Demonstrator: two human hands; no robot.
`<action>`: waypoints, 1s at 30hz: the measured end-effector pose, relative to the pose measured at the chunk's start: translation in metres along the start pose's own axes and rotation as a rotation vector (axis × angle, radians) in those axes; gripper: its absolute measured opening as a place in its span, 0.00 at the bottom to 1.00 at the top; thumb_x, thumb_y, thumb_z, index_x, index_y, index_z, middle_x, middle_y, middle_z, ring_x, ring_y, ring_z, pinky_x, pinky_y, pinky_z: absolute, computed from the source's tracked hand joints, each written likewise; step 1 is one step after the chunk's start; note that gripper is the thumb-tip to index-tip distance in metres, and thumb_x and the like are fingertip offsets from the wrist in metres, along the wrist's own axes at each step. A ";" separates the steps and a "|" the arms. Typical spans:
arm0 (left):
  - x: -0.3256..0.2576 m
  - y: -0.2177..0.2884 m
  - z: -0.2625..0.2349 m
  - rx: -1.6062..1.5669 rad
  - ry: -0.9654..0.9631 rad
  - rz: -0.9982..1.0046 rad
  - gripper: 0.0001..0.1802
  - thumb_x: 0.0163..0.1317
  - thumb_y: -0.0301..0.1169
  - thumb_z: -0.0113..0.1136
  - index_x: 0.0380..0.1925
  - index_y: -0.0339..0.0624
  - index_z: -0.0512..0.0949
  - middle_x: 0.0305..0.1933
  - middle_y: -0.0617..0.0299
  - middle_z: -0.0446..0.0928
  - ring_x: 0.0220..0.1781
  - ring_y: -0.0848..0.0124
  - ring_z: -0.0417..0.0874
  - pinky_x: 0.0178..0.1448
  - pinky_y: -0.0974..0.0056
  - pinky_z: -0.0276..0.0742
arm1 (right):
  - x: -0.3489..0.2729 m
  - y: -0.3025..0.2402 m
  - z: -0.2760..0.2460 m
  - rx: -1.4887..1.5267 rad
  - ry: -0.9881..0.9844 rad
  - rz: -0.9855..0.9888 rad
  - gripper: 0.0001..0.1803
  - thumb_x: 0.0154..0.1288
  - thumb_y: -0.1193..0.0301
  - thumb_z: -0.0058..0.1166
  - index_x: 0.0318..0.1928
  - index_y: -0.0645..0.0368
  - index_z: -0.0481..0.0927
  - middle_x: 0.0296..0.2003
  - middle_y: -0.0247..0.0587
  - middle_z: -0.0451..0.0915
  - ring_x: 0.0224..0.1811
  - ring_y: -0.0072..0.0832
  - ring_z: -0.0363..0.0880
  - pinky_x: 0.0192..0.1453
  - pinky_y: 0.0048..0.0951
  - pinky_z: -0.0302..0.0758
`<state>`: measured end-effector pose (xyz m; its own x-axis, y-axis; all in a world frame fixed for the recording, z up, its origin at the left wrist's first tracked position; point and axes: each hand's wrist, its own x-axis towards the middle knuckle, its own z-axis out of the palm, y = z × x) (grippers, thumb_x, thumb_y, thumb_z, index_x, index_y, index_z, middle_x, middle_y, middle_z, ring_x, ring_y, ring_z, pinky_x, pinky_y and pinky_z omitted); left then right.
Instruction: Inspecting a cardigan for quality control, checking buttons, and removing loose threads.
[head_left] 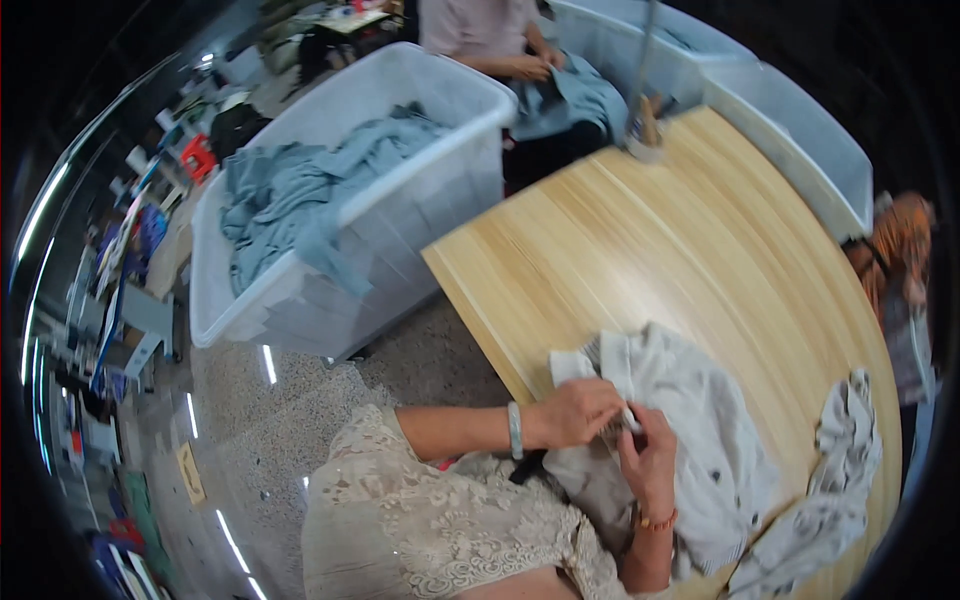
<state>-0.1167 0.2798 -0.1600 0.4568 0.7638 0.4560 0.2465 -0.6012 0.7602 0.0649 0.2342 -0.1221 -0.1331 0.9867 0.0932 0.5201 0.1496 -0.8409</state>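
Note:
A light grey knitted garment with small dark buttons (700, 400) lies bunched on the near edge of the wooden table and hangs over toward my lap. My left hand (580, 410), with a pale bangle at the wrist, is closed in a pinch on the garment's edge. Close beside it, my right hand (652, 458), wearing a red bracelet, pinches a small pale bit of the same edge between thumb and fingers. The fingertips of both hands almost meet, and what lies exactly between them is partly hidden.
A wooden table (640, 250) stretches ahead, with another patterned grey garment (845, 470) at its right. A white bin (420, 190) full of blue-grey cloth stands left. Beyond the table a person (490, 50) handles blue-grey cloth near more white bins (800, 140). A small holder (645, 140) stands at the far edge.

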 end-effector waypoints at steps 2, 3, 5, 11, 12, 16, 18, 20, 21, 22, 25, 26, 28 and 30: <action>0.001 0.002 -0.006 0.069 0.083 0.053 0.05 0.59 0.22 0.61 0.36 0.37 0.79 0.30 0.52 0.76 0.33 0.54 0.79 0.37 0.56 0.75 | 0.004 0.006 0.004 0.073 -0.025 -0.006 0.20 0.57 0.82 0.55 0.52 0.64 0.79 0.39 0.46 0.79 0.33 0.32 0.79 0.36 0.26 0.76; -0.001 0.004 -0.010 0.130 0.100 0.047 0.06 0.58 0.21 0.61 0.36 0.37 0.79 0.30 0.53 0.76 0.32 0.54 0.79 0.36 0.57 0.75 | 0.007 0.010 0.006 0.099 -0.051 -0.008 0.19 0.58 0.82 0.55 0.52 0.64 0.79 0.40 0.46 0.79 0.34 0.32 0.79 0.37 0.26 0.76; 0.000 0.010 -0.018 0.093 0.089 -0.029 0.04 0.60 0.22 0.58 0.35 0.37 0.78 0.33 0.51 0.78 0.35 0.51 0.79 0.39 0.54 0.75 | 0.013 0.009 0.009 0.090 -0.016 -0.158 0.19 0.60 0.81 0.54 0.53 0.64 0.79 0.39 0.45 0.79 0.36 0.31 0.78 0.37 0.26 0.75; 0.012 -0.002 -0.019 -0.149 -0.040 -0.357 0.03 0.63 0.21 0.57 0.36 0.34 0.78 0.30 0.55 0.79 0.30 0.69 0.80 0.35 0.66 0.75 | 0.013 0.012 0.005 0.176 -0.029 -0.018 0.20 0.60 0.82 0.54 0.54 0.63 0.79 0.39 0.44 0.78 0.33 0.29 0.77 0.35 0.26 0.74; 0.011 -0.005 -0.017 -0.200 -0.049 -0.374 0.03 0.65 0.21 0.56 0.38 0.34 0.78 0.30 0.59 0.79 0.30 0.76 0.78 0.35 0.70 0.73 | 0.012 0.012 0.004 0.155 -0.042 -0.032 0.20 0.60 0.82 0.54 0.54 0.63 0.79 0.40 0.44 0.78 0.32 0.29 0.77 0.35 0.26 0.73; 0.010 -0.008 -0.013 -0.318 -0.083 -0.463 0.04 0.67 0.22 0.56 0.39 0.34 0.78 0.31 0.66 0.78 0.32 0.83 0.74 0.34 0.73 0.72 | 0.003 0.012 0.010 0.044 0.024 -0.069 0.19 0.58 0.78 0.56 0.51 0.65 0.77 0.36 0.49 0.75 0.34 0.44 0.79 0.40 0.39 0.77; 0.009 -0.008 -0.012 -0.339 -0.096 -0.494 0.04 0.68 0.22 0.56 0.39 0.34 0.78 0.31 0.67 0.78 0.31 0.84 0.74 0.34 0.74 0.71 | 0.001 0.013 0.009 0.112 0.007 -0.058 0.19 0.58 0.78 0.57 0.52 0.66 0.76 0.37 0.50 0.75 0.35 0.44 0.79 0.40 0.41 0.77; 0.006 -0.008 -0.012 -0.358 -0.107 -0.524 0.04 0.68 0.22 0.55 0.39 0.34 0.77 0.31 0.67 0.78 0.31 0.84 0.73 0.34 0.75 0.71 | -0.001 0.012 0.010 0.179 -0.011 -0.049 0.19 0.58 0.78 0.57 0.52 0.66 0.76 0.38 0.50 0.74 0.35 0.45 0.79 0.41 0.42 0.77; 0.006 -0.009 -0.012 -0.358 -0.107 -0.519 0.04 0.68 0.22 0.55 0.40 0.34 0.77 0.32 0.67 0.78 0.31 0.85 0.73 0.34 0.75 0.71 | 0.000 0.010 0.010 0.165 -0.007 -0.036 0.19 0.58 0.78 0.56 0.52 0.66 0.76 0.38 0.50 0.74 0.36 0.46 0.79 0.40 0.42 0.77; 0.006 -0.009 -0.011 -0.359 -0.108 -0.514 0.04 0.68 0.22 0.55 0.40 0.34 0.77 0.32 0.68 0.77 0.31 0.85 0.73 0.34 0.76 0.70 | 0.000 0.009 0.011 0.149 -0.004 -0.022 0.19 0.58 0.79 0.56 0.51 0.66 0.75 0.38 0.50 0.74 0.36 0.47 0.78 0.40 0.42 0.77; 0.006 -0.010 -0.015 -0.352 -0.166 -0.539 0.05 0.70 0.22 0.53 0.43 0.34 0.75 0.38 0.70 0.76 0.38 0.87 0.73 0.42 0.78 0.70 | -0.001 0.008 0.018 0.055 0.050 -0.074 0.19 0.57 0.80 0.55 0.51 0.65 0.75 0.38 0.50 0.73 0.37 0.48 0.77 0.41 0.42 0.76; 0.006 -0.010 -0.016 -0.353 -0.168 -0.541 0.05 0.70 0.22 0.53 0.43 0.34 0.75 0.38 0.70 0.76 0.38 0.87 0.73 0.42 0.78 0.70 | -0.001 0.007 0.018 0.056 0.051 -0.072 0.19 0.57 0.80 0.55 0.51 0.65 0.75 0.38 0.50 0.73 0.37 0.48 0.77 0.41 0.42 0.76; 0.007 -0.011 -0.018 -0.345 -0.183 -0.564 0.04 0.71 0.22 0.52 0.43 0.35 0.75 0.38 0.71 0.76 0.37 0.87 0.72 0.42 0.78 0.69 | -0.002 0.007 0.020 -0.015 0.058 -0.081 0.19 0.57 0.81 0.55 0.51 0.65 0.75 0.37 0.50 0.73 0.37 0.48 0.77 0.41 0.43 0.75; 0.007 -0.013 -0.019 -0.364 -0.184 -0.548 0.04 0.71 0.22 0.52 0.43 0.35 0.75 0.37 0.71 0.76 0.37 0.87 0.72 0.42 0.78 0.69 | -0.001 0.008 0.020 -0.020 0.062 -0.094 0.19 0.57 0.82 0.54 0.51 0.64 0.76 0.37 0.50 0.73 0.37 0.48 0.77 0.41 0.43 0.75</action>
<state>-0.1327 0.2978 -0.1583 0.4937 0.8637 -0.1013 0.1953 0.0034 0.9807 0.0526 0.2330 -0.1397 -0.1301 0.9701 0.2048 0.5249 0.2427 -0.8158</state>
